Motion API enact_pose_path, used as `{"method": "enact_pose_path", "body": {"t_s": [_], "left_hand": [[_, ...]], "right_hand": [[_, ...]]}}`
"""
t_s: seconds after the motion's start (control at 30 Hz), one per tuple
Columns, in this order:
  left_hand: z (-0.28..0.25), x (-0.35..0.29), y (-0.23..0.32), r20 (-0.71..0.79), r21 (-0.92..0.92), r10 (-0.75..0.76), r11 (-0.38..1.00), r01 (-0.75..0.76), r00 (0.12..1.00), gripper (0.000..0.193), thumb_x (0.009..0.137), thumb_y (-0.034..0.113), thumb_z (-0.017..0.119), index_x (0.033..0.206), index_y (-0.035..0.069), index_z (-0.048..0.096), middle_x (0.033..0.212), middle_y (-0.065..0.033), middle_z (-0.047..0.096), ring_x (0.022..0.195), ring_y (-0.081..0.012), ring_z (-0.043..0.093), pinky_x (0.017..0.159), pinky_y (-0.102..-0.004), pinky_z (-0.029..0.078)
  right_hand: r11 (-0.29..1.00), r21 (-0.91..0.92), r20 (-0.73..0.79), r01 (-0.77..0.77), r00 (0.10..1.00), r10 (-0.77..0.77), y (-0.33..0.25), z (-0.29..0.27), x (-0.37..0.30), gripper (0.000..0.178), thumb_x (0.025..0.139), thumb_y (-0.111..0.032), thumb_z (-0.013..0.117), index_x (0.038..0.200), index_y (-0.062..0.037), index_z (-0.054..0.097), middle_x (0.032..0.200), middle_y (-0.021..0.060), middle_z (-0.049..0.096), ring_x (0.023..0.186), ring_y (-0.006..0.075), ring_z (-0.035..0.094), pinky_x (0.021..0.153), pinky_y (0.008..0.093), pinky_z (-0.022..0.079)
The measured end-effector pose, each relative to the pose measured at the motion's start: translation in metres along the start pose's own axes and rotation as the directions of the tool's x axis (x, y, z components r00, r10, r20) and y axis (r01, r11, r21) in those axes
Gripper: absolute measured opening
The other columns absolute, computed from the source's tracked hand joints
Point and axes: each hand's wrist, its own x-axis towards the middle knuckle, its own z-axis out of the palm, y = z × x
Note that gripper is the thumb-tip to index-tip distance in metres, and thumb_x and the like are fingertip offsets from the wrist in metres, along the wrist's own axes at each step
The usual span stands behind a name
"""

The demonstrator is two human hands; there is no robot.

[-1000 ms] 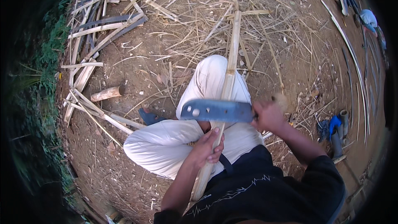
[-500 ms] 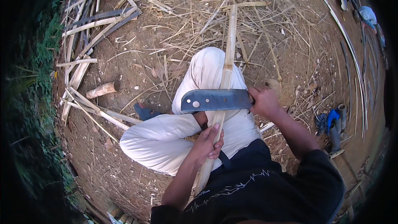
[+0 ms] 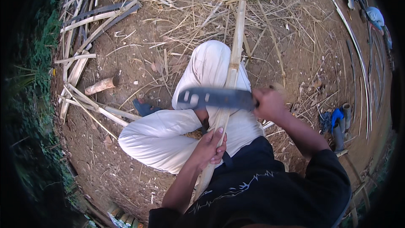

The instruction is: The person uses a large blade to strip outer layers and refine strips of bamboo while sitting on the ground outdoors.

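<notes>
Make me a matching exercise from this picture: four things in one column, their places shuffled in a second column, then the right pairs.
Things:
1. Broad dark metal blade with holes
2. Long pale flat wooden strip
3. Short brown cylindrical log
4. Bright blue crumpled item

Places:
A. On the brown soil, left of the white-trousered legs
B. In the right hand, crossing over the strip
C. Beside the grey tubes at the right
D. Gripped by the left hand

Pairs: 1-B, 2-D, 3-A, 4-C
</notes>
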Motion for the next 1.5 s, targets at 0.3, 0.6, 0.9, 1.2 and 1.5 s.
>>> {"method": "enact_pose_path", "body": {"t_s": [0.3,0.6,0.9,1.2,1.5], "left_hand": [[-0.004,-0.04,-0.012,-0.038,-0.023,-0.024,0.999,0.023,0.999,0.037,0.106,0.044,0.04,0.098,0.008,0.046,0.061,0.0006,0.035,0.038,-0.0072,0.03,0.035,-0.024,0.026],[-0.002,-0.062,-0.02,-0.048,-0.014,-0.003,1.0,0.002,0.999,0.036,0.107,0.042,0.039,0.098,0.007,0.046,0.06,-0.0001,0.035,0.038,-0.0081,0.03,0.036,-0.0244,0.028],[0.004,-0.075,-0.026,-0.083,-0.085,0.048,0.995,-0.055,0.995,0.036,0.107,0.041,0.037,0.098,0.007,0.046,0.06,-0.0009,0.035,0.04,-0.0085,0.031,0.037,-0.0252,0.028],[0.001,-0.087,-0.034,-0.065,-0.085,0.071,0.993,-0.077,0.995,0.037,0.108,0.041,0.036,0.097,0.007,0.045,0.062,-0.0008,0.037,0.041,-0.0082,0.033,0.038,-0.0247,0.031],[-0.004,-0.098,-0.046,-0.171,0.004,0.141,0.99,-0.143,0.975,0.034,0.108,0.038,0.037,0.097,0.007,0.046,0.062,-0.0004,0.038,0.043,-0.0074,0.034,0.039,-0.0239,0.032]], "right_hand": [[1.0,0.0,-0.116,-0.026,0.993,0.026,0.0,-0.009,0.011,0.023,0.06,-0.014,0.073,0.077,-0.0103,0.059,0.068,0.0115,0.061,0.066,0.029,0.065,0.068,0.0423,0.054],[0.982,0.047,-0.057,-0.184,0.981,0.187,0.01,-0.016,0.021,0.026,0.07,-0.026,0.074,0.079,-0.0069,0.059,0.077,0.0168,0.068,0.066,0.0284,0.07,0.055,0.0419,0.053],[0.998,0.044,-0.018,-0.041,0.999,0.041,-0.01,-0.017,0.032,0.028,0.059,-0.024,0.074,0.08,-0.0106,0.061,0.069,0.0097,0.062,0.062,0.0285,0.064,0.058,0.0401,0.048],[0.996,0.083,-0.169,0.01,0.986,0.004,-0.013,-0.017,0.072,0.019,0.056,-0.012,0.069,0.072,-0.012,0.059,0.062,0.0099,0.061,0.056,0.028,0.062,0.06,0.041,0.049],[0.984,-0.03,-0.017,0.178,0.984,-0.179,-0.031,-0.03,0.073,0.028,0.056,-0.015,0.072,0.081,-0.0077,0.062,0.075,0.0125,0.064,0.07,0.0315,0.066,0.066,0.0414,0.052]]}}
